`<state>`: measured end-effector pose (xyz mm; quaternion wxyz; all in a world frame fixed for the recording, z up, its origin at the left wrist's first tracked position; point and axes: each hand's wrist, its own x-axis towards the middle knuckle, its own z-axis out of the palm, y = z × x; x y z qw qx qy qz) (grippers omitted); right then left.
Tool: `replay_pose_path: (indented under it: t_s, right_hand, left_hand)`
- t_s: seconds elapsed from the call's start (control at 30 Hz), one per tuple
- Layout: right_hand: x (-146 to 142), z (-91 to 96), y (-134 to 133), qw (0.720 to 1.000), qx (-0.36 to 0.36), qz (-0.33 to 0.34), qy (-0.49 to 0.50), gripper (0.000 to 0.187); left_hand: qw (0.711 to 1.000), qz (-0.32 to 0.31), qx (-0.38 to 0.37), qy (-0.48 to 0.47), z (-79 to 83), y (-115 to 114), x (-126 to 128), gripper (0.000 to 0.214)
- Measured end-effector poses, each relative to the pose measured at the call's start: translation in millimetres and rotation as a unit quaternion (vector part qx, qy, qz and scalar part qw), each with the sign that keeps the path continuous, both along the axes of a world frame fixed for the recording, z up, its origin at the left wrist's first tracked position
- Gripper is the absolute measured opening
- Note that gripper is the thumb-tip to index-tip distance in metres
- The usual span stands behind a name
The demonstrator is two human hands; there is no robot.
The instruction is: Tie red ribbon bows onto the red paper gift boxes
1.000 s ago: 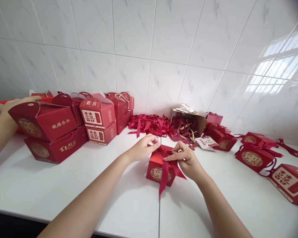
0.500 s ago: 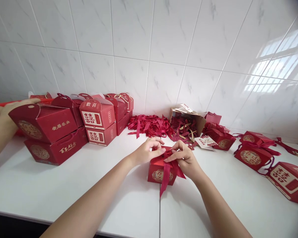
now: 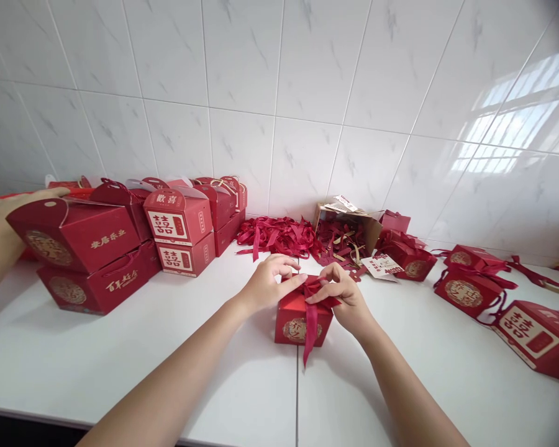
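A small red gift box (image 3: 286, 320) with a gold round emblem stands upright on the table in front of me. Across its top runs a dark red ribbon (image 3: 311, 326), gathered in the middle, with one tail hanging down the front. My left hand (image 3: 272, 282) is at the left of the gathered part, thumb and fingers closed on the ribbon; the fingertips are partly hidden. From the right, my right hand (image 3: 342, 292) pinches the ribbon between thumb and forefinger above the box.
Stacked red gift boxes (image 3: 116, 226) stand on the left, where another person's hand (image 3: 9, 214) reaches in. Behind lie a ribbon heap (image 3: 279, 236), an open carton (image 3: 372, 230) of ribbons and a white card (image 3: 382, 266). More boxes (image 3: 468, 292) with ribbons sit right. A tiled wall (image 3: 307, 149) closes the back.
The right-hand ribbon tail that hung beside the box is now drawn up near my right hand. The front tail has shifted slightly. The view has moved a little; both hands stay at the box top.
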<state>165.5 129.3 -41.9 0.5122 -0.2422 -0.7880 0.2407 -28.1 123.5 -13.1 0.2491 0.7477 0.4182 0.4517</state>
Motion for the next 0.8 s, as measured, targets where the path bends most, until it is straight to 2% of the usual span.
replay_pose_path:
  t_s: [0.17,0.3,0.4,0.6,0.8]
  right_hand:
    - [0,3.3,-2,1.000,0.015,-0.019,0.006,0.029]
    - [-1,3.2,0,0.996,0.023,-0.076,0.031,0.014]
    - [-1,0.8,1,0.993,-0.001,-0.108,0.046,0.008]
    - [-4,-1.0,1,0.990,-0.052,-0.107,0.079,0.008]
    - [-3,-1.3,7,0.965,-0.148,-0.127,0.176,0.014]
  left_hand:
    - [0.999,-0.001,-0.022,-0.045,1.8,-6,9,0.029]
    - [0.994,0.016,-0.049,-0.101,0.8,-10,16,0.028]
    - [0.987,0.018,-0.086,-0.137,-2.5,-10,18,0.030]
    - [0.986,0.014,-0.099,-0.137,-5.5,-8,19,0.024]
    - [0.988,0.004,-0.103,-0.115,-4.8,-6,18,0.017]
